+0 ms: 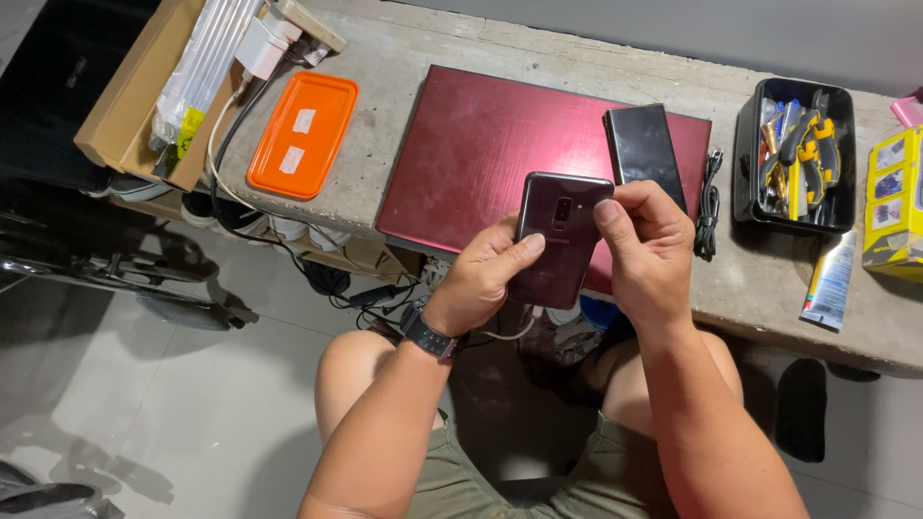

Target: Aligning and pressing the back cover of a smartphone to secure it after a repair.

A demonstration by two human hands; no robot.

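Observation:
A dark purple smartphone [555,216] is held back side up above the front edge of a closed red laptop [481,144]. My left hand [486,279] grips its left side and lower part, thumb across the back. My right hand [644,245] holds the right edge, thumb pressing on the upper back beside the camera. A watch sits on my left wrist. A second black phone [642,144] lies on the laptop's right part, just beyond my right hand.
The laptop rests on a concrete bench [385,106]. An orange lid [303,133] lies at left beside a cardboard box [130,91] of long items. A black tray of hand tools [796,154], a coiled cable [710,204], a glue tube [829,284] and yellow packaging [894,202] sit at right.

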